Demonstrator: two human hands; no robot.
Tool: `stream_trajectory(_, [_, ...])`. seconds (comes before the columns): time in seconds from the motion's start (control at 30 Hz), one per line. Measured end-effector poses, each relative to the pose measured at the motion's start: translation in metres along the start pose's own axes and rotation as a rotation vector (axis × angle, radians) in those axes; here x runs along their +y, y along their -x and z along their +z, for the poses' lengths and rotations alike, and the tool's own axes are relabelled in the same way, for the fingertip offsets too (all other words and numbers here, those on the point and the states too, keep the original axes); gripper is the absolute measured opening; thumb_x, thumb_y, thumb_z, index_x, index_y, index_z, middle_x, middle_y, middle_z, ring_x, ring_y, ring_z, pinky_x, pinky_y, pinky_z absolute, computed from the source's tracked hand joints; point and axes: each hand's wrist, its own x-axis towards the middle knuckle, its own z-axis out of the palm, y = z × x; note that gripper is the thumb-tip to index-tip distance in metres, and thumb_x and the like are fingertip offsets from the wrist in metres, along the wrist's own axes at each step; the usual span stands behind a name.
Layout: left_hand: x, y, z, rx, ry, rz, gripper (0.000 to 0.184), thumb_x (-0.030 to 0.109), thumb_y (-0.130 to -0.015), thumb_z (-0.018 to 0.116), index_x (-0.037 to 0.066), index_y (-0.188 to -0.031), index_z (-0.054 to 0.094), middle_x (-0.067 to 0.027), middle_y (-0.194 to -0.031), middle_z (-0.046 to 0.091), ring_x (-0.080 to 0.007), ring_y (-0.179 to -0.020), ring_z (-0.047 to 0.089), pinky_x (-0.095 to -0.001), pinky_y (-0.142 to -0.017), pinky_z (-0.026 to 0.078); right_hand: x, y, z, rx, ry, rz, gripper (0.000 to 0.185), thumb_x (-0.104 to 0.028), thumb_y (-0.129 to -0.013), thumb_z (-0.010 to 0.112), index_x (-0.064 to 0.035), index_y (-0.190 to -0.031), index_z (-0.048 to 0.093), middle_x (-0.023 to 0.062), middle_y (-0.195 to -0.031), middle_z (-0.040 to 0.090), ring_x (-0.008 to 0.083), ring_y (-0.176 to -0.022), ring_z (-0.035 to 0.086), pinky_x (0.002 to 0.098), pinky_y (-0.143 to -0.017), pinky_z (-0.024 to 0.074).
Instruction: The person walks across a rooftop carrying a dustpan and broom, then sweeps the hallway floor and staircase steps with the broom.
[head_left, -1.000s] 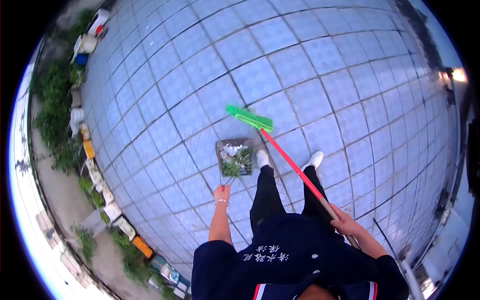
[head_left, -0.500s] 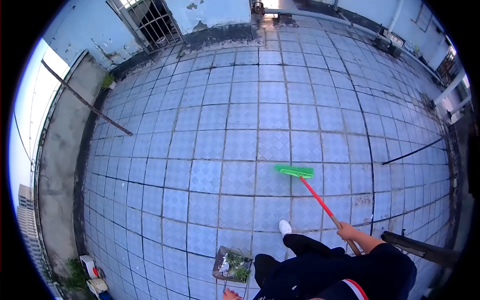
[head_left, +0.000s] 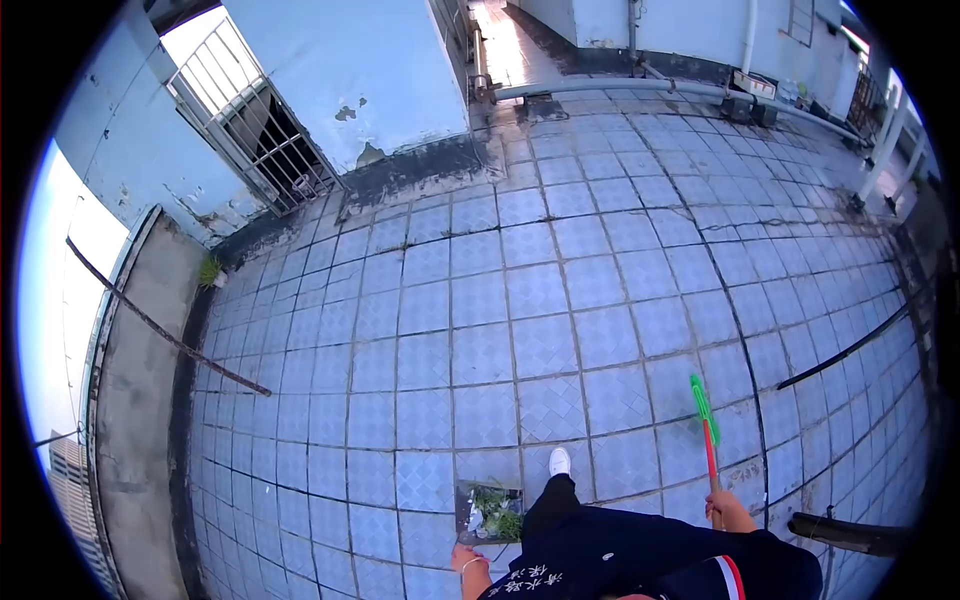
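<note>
My right hand (head_left: 724, 508) is wrapped round the handle of a broom with a green head (head_left: 703, 408) and a red and brown stick. The broom head is low over the tiles, to the right of my body. At the bottom centre, my left hand (head_left: 466, 556) is closed at the near edge of a dustpan (head_left: 466, 508); its handle is mostly hidden by the hand. Green weeds (head_left: 496, 510) and pale litter lie in the dustpan. A white shoe (head_left: 560, 461) is just beyond the dustpan, to its right.
A barred gate (head_left: 250, 120) stands in the wall at the upper left. A pipe (head_left: 620, 86) runs along the far side. A thin pole (head_left: 170, 335) leans over the left ledge, and a dark bar (head_left: 850, 535) juts in at the lower right.
The view has turned toward the gate and wall. The broom has swung to the right, and its head now points away from me. The dustpan with weeds is still beside my left hand.
</note>
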Motion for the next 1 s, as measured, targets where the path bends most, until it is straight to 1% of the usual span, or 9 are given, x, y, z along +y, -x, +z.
stream_trajectory(0.07, [0.002,-0.002,0.075,-0.089,-0.073,0.026,0.015,0.02,-0.065,0.043,0.007,-0.058,0.039,-0.0038,-0.044,0.038,-0.014,-0.027,0.031,-0.0279,-0.022,0.024,0.008,0.014,-0.004,-0.325,0.615,-1.015,0.006,-0.004,-0.07,0.044,-0.0005,-0.075,0.047,0.0042,-0.05,0.04,0.0134,-0.046,0.043,0.0243,-0.041,0.0372])
stream_trajectory(0.1, [0.002,-0.008,0.109,-0.18,-0.132,-0.024,0.016,0.02,-0.066,0.042,0.007,-0.057,0.039,-0.0036,-0.042,0.037,-0.0144,-0.026,0.032,-0.0284,-0.022,0.024,0.007,0.015,-0.001,-0.218,0.691,-1.053,0.008,-0.004,-0.07,0.044,0.0003,-0.075,0.047,0.0055,-0.052,0.041,0.0148,-0.047,0.044,0.0253,-0.042,0.0375])
stream_trajectory(0.17, [0.029,0.034,0.175,-0.227,-0.217,0.003,0.018,0.018,-0.067,0.045,0.008,-0.056,0.035,-0.0017,-0.042,0.033,-0.0121,-0.03,0.031,-0.0249,-0.027,0.025,-0.005,0.01,0.023,0.091,0.495,-0.466,0.01,-0.005,-0.069,0.045,0.0017,-0.075,0.047,0.0082,-0.054,0.043,0.0176,-0.05,0.046,0.0273,-0.044,0.0381])
stream_trajectory(0.23, [0.023,-0.003,0.237,-0.268,-0.162,0.028,0.017,0.018,-0.066,0.045,0.007,-0.058,0.037,-0.003,-0.043,0.036,-0.0126,-0.029,0.032,-0.0259,-0.025,0.025,-0.019,0.001,0.042,0.222,0.404,-0.318,0.012,-0.006,-0.067,0.045,0.0031,-0.075,0.048,0.0109,-0.057,0.045,0.0204,-0.053,0.048,0.0293,-0.046,0.0387])
stream_trajectory(0.47, [0.078,0.054,0.416,-0.337,-0.052,0.03,0.017,0.02,-0.069,0.046,0.007,-0.061,0.038,-0.0018,-0.048,0.037,-0.0107,-0.031,0.03,-0.0234,-0.027,0.026,-0.098,-0.081,0.087,0.449,0.434,-0.313,0.02,-0.008,-0.063,0.047,0.0082,-0.075,0.05,0.0203,-0.066,0.052,0.0302,-0.063,0.053,0.0362,-0.053,0.0408])
stream_trajectory(0.53, [0.091,0.078,0.458,-0.416,-0.085,-0.041,0.017,0.019,-0.07,0.045,0.009,-0.06,0.036,-0.0006,-0.049,0.037,-0.0101,-0.032,0.03,-0.0228,-0.027,0.025,-0.17,-0.067,0.12,0.454,0.451,-0.377,0.023,-0.009,-0.062,0.047,0.0096,-0.075,0.05,0.023,-0.068,0.054,0.0331,-0.066,0.055,0.0382,-0.055,0.0414])
stream_trajectory(0.7, [0.126,0.133,0.56,-0.376,0.053,0.059,0.017,0.017,-0.072,0.043,0.01,-0.058,0.035,0.0009,-0.048,0.036,-0.0099,-0.036,0.032,-0.0232,-0.035,0.03,-0.367,-0.071,0.164,0.203,0.346,-0.347,0.008,-0.004,-0.06,0.047,0.0032,-0.062,0.048,0.0102,-0.052,0.049,0.0192,-0.04,0.048,0.0301,-0.035,0.0375])
stream_trajectory(0.8, [0.137,0.163,0.622,-0.412,0.126,0.06,0.02,0.018,-0.073,0.042,0.01,-0.057,0.034,0.0011,-0.048,0.036,-0.0098,-0.036,0.031,-0.0236,-0.035,0.03,-0.464,-0.093,0.188,-0.061,0.079,-0.275,0.009,-0.006,-0.064,0.048,-0.0003,-0.068,0.042,0.0065,-0.05,0.044,0.0141,-0.039,0.044,0.0269,-0.033,0.038])
stream_trajectory(1.0, [0.141,0.141,0.791,-0.55,0.071,-0.015,0.023,0.023,-0.073,0.043,0.012,-0.055,0.033,0.0027,-0.049,0.039,-0.007,-0.036,0.033,-0.0185,-0.033,0.029,-0.628,-0.091,0.26,-0.154,-0.11,-0.319,0.01,-0.008,-0.069,0.048,-0.0035,-0.073,0.04,0.0032,-0.053,0.041,0.0083,-0.036,0.038,0.0223,-0.031,0.0341])
